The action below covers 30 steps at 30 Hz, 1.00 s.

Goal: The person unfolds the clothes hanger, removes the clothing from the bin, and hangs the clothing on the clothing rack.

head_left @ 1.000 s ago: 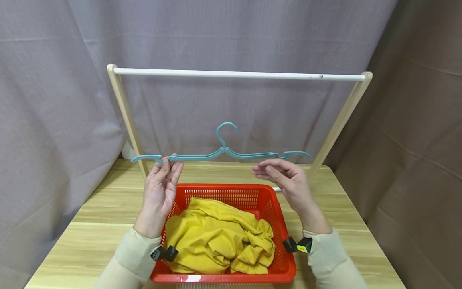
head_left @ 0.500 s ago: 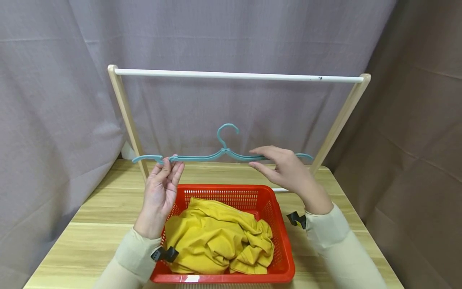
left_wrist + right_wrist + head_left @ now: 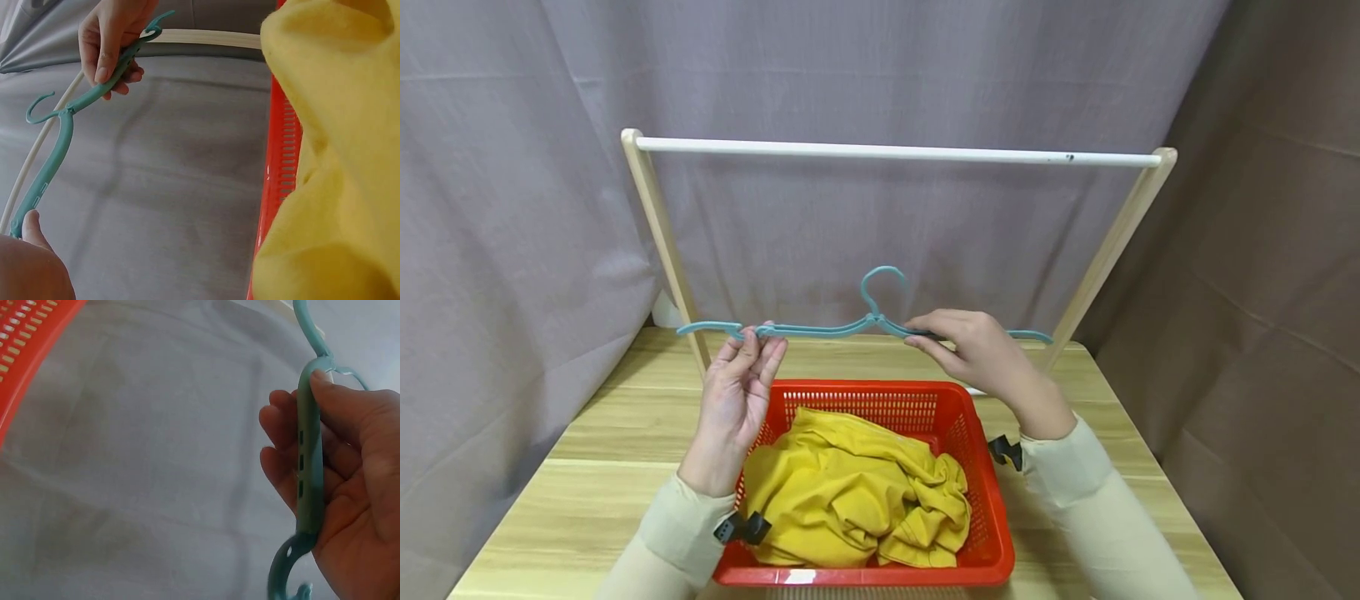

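A teal plastic clothes hanger is held level above the basket, its hook upward. My left hand pinches it near the notch of its left arm between thumb and fingers. On the right arm, close to the middle joint, my right hand grips with the thumb on one side and the fingers on the other, as the right wrist view of the hanger shows. Below lies a crumpled yellow cloth garment in a red plastic basket. What kind of garment it is cannot be told.
Behind the hanger stands a rack with a white rail and wooden side posts. The basket stands on a wooden table. Grey curtains hang at the back and sides.
My right hand has turned over and come from below the hanger's right arm to grip it. The hanger's hook has dropped slightly and shifted right. My left hand keeps its pinch.
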{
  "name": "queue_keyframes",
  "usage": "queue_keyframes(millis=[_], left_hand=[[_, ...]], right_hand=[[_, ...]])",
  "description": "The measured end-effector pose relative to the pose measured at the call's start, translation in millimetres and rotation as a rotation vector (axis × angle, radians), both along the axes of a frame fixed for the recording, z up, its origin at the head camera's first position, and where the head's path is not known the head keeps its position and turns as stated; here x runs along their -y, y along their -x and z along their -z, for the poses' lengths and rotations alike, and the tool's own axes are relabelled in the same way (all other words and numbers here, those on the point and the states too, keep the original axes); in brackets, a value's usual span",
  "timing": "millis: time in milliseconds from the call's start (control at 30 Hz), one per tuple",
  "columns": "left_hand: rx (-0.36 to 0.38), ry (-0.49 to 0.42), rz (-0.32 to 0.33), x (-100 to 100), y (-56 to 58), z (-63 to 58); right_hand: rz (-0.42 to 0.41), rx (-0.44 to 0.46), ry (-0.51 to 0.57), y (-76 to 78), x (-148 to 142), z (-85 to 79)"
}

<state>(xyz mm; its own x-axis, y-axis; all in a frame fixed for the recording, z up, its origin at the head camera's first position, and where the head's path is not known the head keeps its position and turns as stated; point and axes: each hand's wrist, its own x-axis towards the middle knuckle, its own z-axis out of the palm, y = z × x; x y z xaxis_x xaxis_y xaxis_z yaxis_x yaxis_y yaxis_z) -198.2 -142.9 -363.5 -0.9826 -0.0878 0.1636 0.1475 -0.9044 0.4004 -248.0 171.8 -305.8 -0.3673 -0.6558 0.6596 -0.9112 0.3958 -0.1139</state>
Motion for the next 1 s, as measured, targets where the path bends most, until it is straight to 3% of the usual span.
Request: queue_keyframes(millis=[200,333,600,867,1000], left_hand=[[-0.017,0.044,0.007,-1,-1.2,-0.7],[-0.025,0.128,0.050,3,-0.3,0.6],[-0.038,0.619,0.120,17,5.1,3.2],[-0.058,0.905,0.232,18,7.4,0.0],[-0.073,1.117,0.262,20,6.6,-4.9]], right_hand=[[-0.039,0.067,0.030,0.7,6,-1.4],[-0.025,0.066,0.054,-0.3,5,-0.4],[0.076,0.065,0.105,1.8,-14,5.0],[0.131,0.104,0.145,-1.2,-32,13.3],[0.139,0.102,0.190,-4.1,-42,16.7]])
